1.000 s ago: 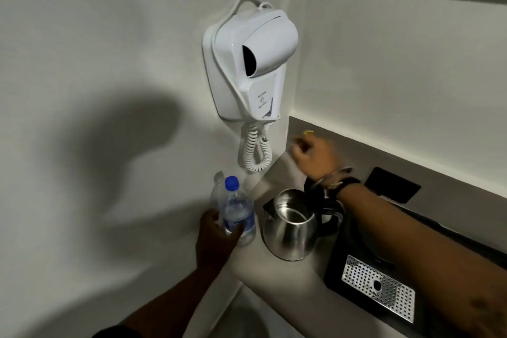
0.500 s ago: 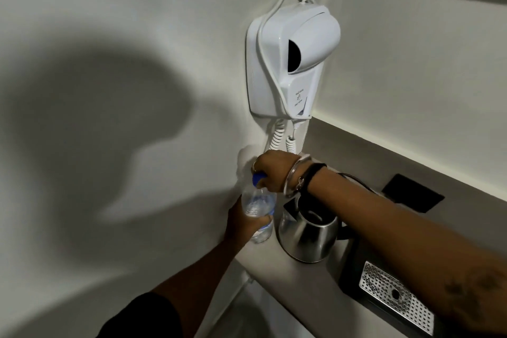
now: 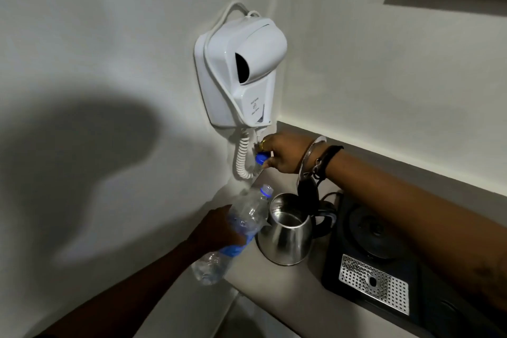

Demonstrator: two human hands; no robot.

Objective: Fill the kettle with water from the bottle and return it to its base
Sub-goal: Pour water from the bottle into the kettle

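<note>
A steel kettle [image 3: 288, 236] stands on the grey counter [image 3: 288, 299] with its black lid flipped up and its mouth uncovered. My left hand [image 3: 216, 228] grips a clear water bottle [image 3: 247, 214] around its blue label, tilted with its uncapped neck pointing at the kettle's rim. My right hand [image 3: 282, 152] hovers above and behind the kettle, pinching the blue bottle cap [image 3: 261, 158]. The round black kettle base [image 3: 373, 230] sits on a dark tray to the right of the kettle, partly hidden by my right forearm.
A white wall-mounted hair dryer [image 3: 241, 71] with a coiled cord [image 3: 242, 156] hangs just above the counter corner. The dark tray [image 3: 365, 291] holds a perforated metal grate [image 3: 374, 281]. Walls close the left and back sides.
My right hand has taken the cap off the bottle and lifted it away. My left hand has raised and tipped the bottle toward the kettle's mouth.
</note>
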